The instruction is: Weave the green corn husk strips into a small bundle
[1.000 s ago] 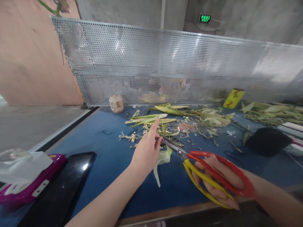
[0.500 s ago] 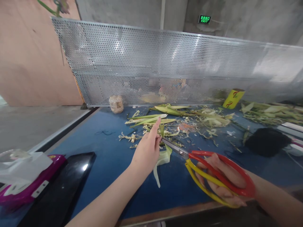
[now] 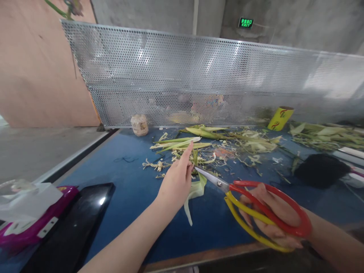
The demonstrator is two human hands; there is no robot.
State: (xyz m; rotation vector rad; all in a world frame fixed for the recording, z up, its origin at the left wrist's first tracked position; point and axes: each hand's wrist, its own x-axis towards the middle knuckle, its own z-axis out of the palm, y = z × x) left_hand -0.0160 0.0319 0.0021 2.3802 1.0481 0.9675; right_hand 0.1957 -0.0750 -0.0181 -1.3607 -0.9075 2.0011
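head view, nearest first: one pair of scissors (image 3: 256, 212), one red loop and one yellow loop, steel blades nearly closed and pointing up-left. right hand (image 3: 273, 220) has its fingers threaded through both loops, gripping them. left hand (image 3: 176, 182) pinches a pale green leaf strip (image 3: 195, 191) on the blue table (image 3: 127, 178), forefinger stretched forward, the other fingers curled; the blade tips sit just beside its fingertips. the strip is limp and whitish at its lower end, lying under the hand and trailing toward the near edge. at far left, one black tray (image 3: 76, 223) and one magenta device (image 3: 36, 223). beyond the hands, a scatter of green stalks (image 3: 176, 143) and trimmings, too many to count. one black cloth (image 3: 321, 170) to the right. one small jar (image 3: 139, 124) and one yellow can (image 3: 281, 118) by the perforated metal screen (image 3: 199, 76). a green sign (image 3: 246, 22) on the wall reads "exit".
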